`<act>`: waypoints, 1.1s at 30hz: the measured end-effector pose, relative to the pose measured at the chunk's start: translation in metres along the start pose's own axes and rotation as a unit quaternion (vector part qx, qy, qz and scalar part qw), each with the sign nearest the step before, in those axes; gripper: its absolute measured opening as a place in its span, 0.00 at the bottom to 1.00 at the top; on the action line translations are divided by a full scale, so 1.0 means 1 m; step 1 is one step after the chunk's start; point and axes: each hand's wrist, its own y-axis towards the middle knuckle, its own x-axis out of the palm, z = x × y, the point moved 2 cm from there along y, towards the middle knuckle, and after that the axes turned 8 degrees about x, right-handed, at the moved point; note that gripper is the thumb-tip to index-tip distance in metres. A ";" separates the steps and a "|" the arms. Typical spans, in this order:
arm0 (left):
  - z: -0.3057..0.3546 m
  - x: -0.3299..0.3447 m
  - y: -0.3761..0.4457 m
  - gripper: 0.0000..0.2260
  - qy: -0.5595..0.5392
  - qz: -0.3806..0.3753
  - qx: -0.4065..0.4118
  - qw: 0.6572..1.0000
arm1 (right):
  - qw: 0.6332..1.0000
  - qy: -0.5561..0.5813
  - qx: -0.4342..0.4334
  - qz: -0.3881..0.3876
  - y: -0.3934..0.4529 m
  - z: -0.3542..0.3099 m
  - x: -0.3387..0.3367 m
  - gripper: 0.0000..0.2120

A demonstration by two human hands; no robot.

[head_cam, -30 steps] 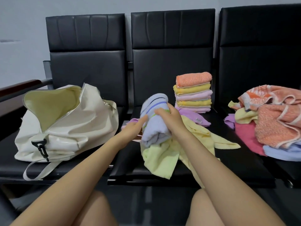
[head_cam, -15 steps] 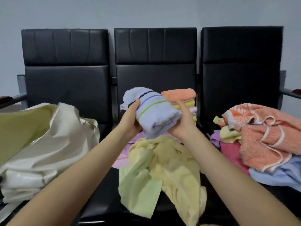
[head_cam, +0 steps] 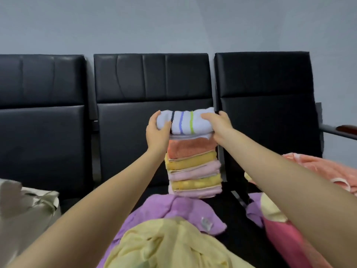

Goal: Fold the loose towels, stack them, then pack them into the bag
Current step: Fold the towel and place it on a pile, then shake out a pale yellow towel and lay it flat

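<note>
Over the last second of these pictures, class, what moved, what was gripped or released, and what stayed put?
Both hands, left hand and right hand, lifted the folded striped towel off the loose yellow towel and carried it forward onto the folded stack. Neither hand let go. The stack, the purple towel, the pile on the right chair and the bag stayed put.

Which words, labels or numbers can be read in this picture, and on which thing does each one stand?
No text can be read.
The small tag on the purple towel is too blurred to read.
The striped towel shows only coloured stripes, no letters.
</note>
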 end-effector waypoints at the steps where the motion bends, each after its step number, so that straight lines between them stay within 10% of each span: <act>1: -0.009 0.005 0.007 0.21 0.026 -0.016 0.001 1.000 | 0.998 -0.041 -0.038 0.013 0.010 -0.001 0.002 0.37; 7: -0.072 0.007 0.008 0.17 0.297 -0.180 -0.087 0.934 | 0.906 -0.422 0.009 0.026 0.056 0.051 -0.004 0.29; 14: -0.031 -0.024 -0.028 0.28 0.284 -0.141 -0.085 0.945 | 0.929 -0.300 -0.151 0.157 -0.033 0.067 -0.035 0.23; 27: 0.045 -0.158 -0.202 0.11 0.238 -0.114 -0.072 0.962 | 0.948 -0.286 -0.032 -0.137 -0.249 0.136 0.027 0.10; 33: 0.006 -0.198 -0.252 0.11 0.264 -0.250 -0.163 0.917 | 0.925 -0.338 0.060 -0.163 -0.282 0.193 0.021 0.15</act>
